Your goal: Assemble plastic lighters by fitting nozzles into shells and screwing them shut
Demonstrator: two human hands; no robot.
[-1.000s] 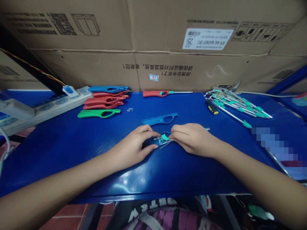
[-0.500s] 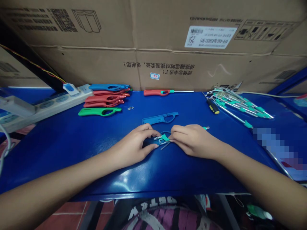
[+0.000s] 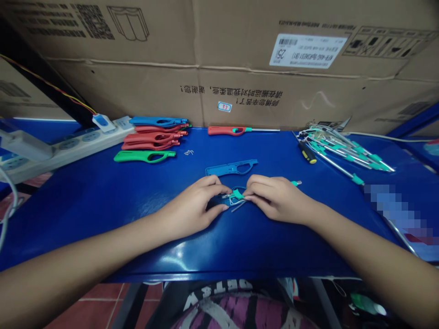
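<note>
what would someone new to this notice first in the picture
Probably the two hands, left and right, meeting mid-table over a small teal part, fingers on either side of it. Next, the bright handles stacked at the far left, with a green one nearest the person. At the far right, a messy fan of metal rods with teal pieces stands out against the blue table.
</note>
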